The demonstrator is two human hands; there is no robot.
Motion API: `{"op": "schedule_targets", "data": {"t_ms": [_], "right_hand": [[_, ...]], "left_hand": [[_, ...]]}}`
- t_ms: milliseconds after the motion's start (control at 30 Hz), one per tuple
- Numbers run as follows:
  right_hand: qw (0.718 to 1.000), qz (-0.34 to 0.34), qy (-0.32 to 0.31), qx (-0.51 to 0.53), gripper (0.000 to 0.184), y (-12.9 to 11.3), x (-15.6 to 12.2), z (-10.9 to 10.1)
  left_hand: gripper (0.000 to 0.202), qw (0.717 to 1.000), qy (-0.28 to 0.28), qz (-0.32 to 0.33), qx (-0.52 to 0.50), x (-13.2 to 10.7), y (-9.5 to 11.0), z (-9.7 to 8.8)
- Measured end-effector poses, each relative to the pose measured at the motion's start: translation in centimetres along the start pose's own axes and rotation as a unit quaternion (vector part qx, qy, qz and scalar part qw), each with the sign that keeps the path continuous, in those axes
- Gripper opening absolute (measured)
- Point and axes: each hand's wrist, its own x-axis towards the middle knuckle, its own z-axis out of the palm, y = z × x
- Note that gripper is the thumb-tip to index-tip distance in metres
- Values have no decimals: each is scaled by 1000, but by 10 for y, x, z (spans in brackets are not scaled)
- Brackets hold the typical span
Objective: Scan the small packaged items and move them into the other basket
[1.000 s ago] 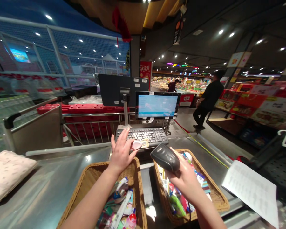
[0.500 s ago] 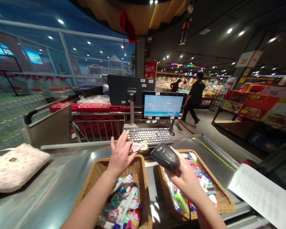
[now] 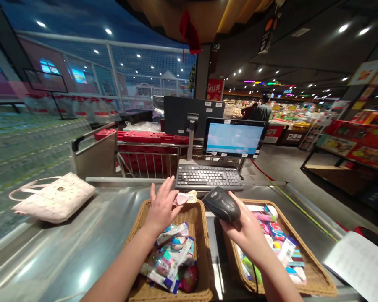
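My left hand [image 3: 162,207] is over the far rim of the left wicker basket [image 3: 203,235]. Between thumb and fingers it pinches a small pale pink and yellow item [image 3: 187,197], whose kind I cannot make out. Small wrapped goods [image 3: 176,256] in mixed colours lie in that basket below my forearm. My right hand [image 3: 245,224] is closed round a black barcode scanner [image 3: 222,204], its head turned toward the small item. Under my right forearm stands the right wicker basket [image 3: 318,268], holding colourful packets [image 3: 285,249]; the arm hides part of them.
A black keyboard [image 3: 209,176] and a lit checkout screen [image 3: 234,138] stand behind the baskets. To the left on the metal counter [image 3: 103,235] sits a pale handbag [image 3: 58,197]. Printed paper [image 3: 362,264] lies at the right. Farther off, a person [image 3: 263,111] stands among shelves.
My view has turned left, so the counter and baskets appear farther right. Both hands keep their holds, close to the same place over the baskets. A person in the background has walked farther off.
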Motion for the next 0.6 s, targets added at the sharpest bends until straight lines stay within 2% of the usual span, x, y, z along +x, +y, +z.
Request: {"op": "schedule_targets", "data": {"t_ms": [333, 600], "right_hand": [[1000, -4, -21, 9, 42, -3, 7, 24], [998, 24, -45, 38, 41, -5, 11, 46]], "left_hand": [[19, 999, -40, -27, 13, -31, -27, 0], [17, 992, -121, -18, 12, -60, -42, 22]]}}
